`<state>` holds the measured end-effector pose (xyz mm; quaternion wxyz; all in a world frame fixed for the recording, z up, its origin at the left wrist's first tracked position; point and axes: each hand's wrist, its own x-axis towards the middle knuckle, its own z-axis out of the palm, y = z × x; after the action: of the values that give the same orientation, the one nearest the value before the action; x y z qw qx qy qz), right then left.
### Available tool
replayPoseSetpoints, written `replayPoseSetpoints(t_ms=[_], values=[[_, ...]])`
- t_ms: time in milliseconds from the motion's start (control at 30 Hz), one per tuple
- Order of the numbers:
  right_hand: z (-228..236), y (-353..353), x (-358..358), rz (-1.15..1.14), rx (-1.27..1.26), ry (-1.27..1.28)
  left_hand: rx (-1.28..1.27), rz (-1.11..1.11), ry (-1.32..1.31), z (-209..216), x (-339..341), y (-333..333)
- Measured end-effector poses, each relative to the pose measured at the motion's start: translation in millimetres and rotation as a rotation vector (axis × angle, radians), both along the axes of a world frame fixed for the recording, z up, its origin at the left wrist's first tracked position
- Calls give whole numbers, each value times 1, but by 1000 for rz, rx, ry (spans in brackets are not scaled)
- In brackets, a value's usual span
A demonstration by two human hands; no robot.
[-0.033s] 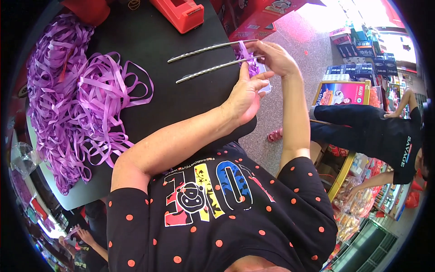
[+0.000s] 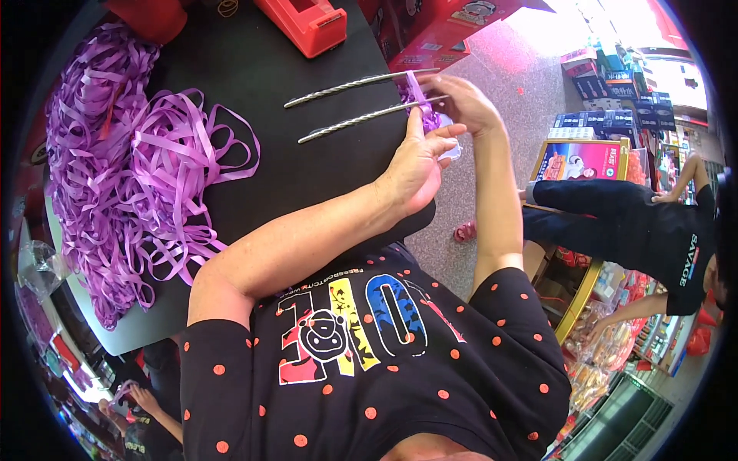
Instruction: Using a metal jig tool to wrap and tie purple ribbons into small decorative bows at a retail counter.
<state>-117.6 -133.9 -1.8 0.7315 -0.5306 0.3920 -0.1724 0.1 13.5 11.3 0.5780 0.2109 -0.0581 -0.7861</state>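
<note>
Two twisted metal rods [image 2: 354, 121] stick out side by side over the black table, with purple ribbon [image 2: 415, 86] looped around them near their right ends. My left hand [image 2: 417, 165] is under the lower rod. Its thumb touches the ribbon and its fingers are stretched out and apart. My right hand [image 2: 467, 106] is curled at the right ends of the rods, with its fingertips on the ribbon and slightly blurred. Between my hands sits a whitish, see-through piece [image 2: 450, 147] that I cannot make out, partly hidden by my fingers.
A large heap of loose purple ribbon [image 2: 100, 169] covers the left of the black table [image 2: 307, 177]. A red tape dispenser [image 2: 307, 29] stands at the far edge, by red boxes [image 2: 430, 34]. At right, a person in dark clothes [image 2: 615, 211] is beside stocked shelves; another person [image 2: 150, 422] is lower left.
My right hand has shifted slightly to the left at the rod ends. The whitish piece beside my left fingers has changed its look a little. My left hand stays in place.
</note>
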Motion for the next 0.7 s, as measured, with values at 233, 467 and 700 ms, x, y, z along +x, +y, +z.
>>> replayPoseSetpoints(t_ms=[233,467,700], values=[[-79,-8,9,-37,384,-399,31,-28,25,3,3,2],[-75,17,32,-11,488,-715,71,-32,10,8,7,2],[-100,-5,34,262,540,-735,80,-40,17,8,8,1]])
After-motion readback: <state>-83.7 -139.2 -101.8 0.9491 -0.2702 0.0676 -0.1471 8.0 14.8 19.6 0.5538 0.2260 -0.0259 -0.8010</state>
